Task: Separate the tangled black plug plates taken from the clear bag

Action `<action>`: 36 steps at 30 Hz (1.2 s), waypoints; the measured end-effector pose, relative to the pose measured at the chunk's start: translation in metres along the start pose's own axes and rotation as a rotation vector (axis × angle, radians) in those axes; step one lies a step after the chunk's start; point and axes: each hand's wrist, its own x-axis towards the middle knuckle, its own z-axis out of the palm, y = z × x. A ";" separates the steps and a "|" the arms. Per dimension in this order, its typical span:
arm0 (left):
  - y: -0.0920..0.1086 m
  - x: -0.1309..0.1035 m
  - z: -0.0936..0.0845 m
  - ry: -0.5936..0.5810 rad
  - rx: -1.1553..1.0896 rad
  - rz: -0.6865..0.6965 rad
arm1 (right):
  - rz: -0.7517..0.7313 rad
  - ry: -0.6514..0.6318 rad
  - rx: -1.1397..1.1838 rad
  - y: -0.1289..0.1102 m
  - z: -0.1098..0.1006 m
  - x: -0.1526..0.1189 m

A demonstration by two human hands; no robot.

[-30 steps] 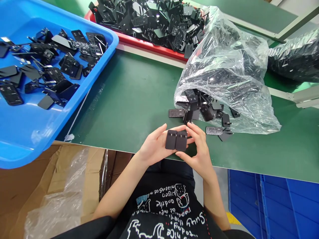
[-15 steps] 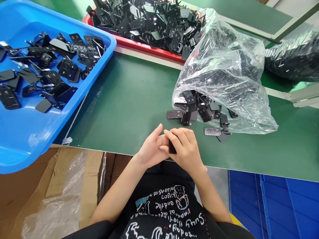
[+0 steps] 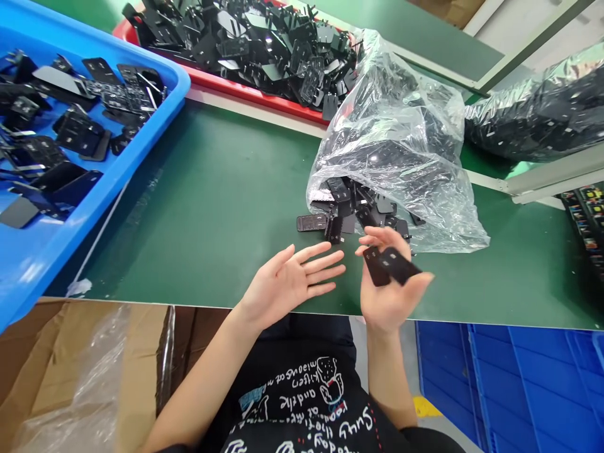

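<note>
Your left hand (image 3: 287, 280) is open and bare, your right hand (image 3: 384, 309) grips two black pieces (image 3: 401, 265), and plenty seem left in the clear bag (image 3: 401, 141), upper right.

Green tabletop (image 3: 226, 182) under a clear plastic bag (image 3: 401, 151) and loose black parts (image 3: 311, 223)

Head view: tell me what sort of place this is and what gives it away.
Probably a factory or workshop bench: a red bin heaped with small black parts, a blue tub holding similar ones, and a clear plastic bag of more on the green worktop.
</note>
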 end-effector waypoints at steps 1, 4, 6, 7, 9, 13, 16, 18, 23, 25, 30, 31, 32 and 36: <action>0.000 -0.001 -0.001 -0.001 -0.008 -0.023 | -0.149 -0.101 -0.176 -0.002 0.005 -0.002; 0.001 -0.002 -0.002 0.054 -0.012 -0.023 | -0.437 -0.449 -0.571 -0.009 0.017 -0.007; 0.002 -0.002 -0.001 0.088 0.000 -0.009 | -0.471 -0.571 -0.665 -0.015 0.020 -0.009; 0.002 -0.002 0.000 0.087 -0.001 -0.005 | -0.459 -0.596 -0.678 -0.017 0.018 -0.009; 0.003 -0.001 0.001 0.071 -0.021 -0.005 | -0.427 -0.574 -0.675 -0.018 0.011 -0.009; 0.001 0.001 0.000 0.066 -0.074 0.010 | -0.412 -0.490 -0.616 -0.013 -0.010 -0.009; -0.001 -0.002 0.002 0.108 -0.111 0.032 | -0.413 -0.374 -0.554 -0.003 -0.026 -0.011; 0.004 -0.006 0.007 0.189 -0.156 0.055 | -0.399 -0.251 -0.555 0.003 -0.036 -0.014; 0.067 -0.028 0.020 0.529 0.115 0.834 | -0.392 -0.008 -0.662 0.027 -0.057 -0.017; 0.103 -0.047 0.020 0.691 0.476 1.282 | -0.412 -0.015 -0.693 0.037 -0.060 -0.017; 0.145 -0.085 0.007 1.130 1.133 1.671 | -0.461 -0.054 -0.806 0.056 -0.055 -0.012; 0.141 -0.085 0.005 1.137 1.152 1.681 | -0.452 -0.061 -0.836 0.059 -0.053 -0.011; 0.134 -0.083 0.004 1.106 1.141 1.665 | -0.438 -0.074 -0.859 0.060 -0.052 -0.010; 0.086 -0.056 0.006 0.864 1.117 1.336 | -0.405 -0.099 -0.863 0.061 -0.048 -0.010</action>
